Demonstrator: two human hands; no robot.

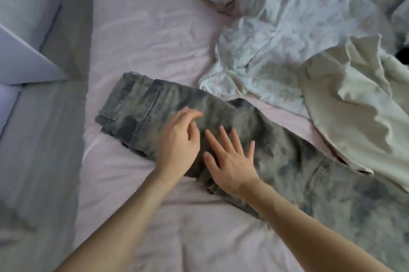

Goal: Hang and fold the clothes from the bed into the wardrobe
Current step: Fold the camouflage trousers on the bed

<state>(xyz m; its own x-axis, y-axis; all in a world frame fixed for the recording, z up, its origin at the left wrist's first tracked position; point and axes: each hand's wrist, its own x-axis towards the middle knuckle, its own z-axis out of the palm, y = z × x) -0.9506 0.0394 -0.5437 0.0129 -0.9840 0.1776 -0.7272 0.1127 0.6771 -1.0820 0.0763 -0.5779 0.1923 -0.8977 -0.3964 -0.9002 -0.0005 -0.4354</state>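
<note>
Two hands work side by side on a pair of mottled grey-green jeans (254, 139) spread across the pink bed sheet (141, 35). The left hand (179, 145) rests on the seat of the jeans with its fingers loosely bent and gripping nothing, though motion blur makes it hard to say whether the fingertips press the cloth or hover just above it. The right hand (230, 163), just beside it toward three o'clock, lies flat with fingers spread wide and straight, palm down on the thigh of the jeans. Both seem placed to smooth and pin the denim, probably so that the garment lies flat enough to fold cleanly. The jeans sit at the centre of the view, waistband pointing toward ten o'clock with a belt loop and a back pocket seam facing up, legs running toward four o'clock, where they are cut off by the frame edge; the hems cannot be seen. At two o'clock a floral duvet (298, 17) lies bunched, and at three o'clock a cream garment (349, 105) is crumpled, one edge lying over the leg of the jeans; what kind of garment it is cannot be told. At nine o'clock a white furniture corner (24, 59) stands beside the bed on the grey floor (44, 139); whether it belongs to the wardrobe is unclear.
</note>
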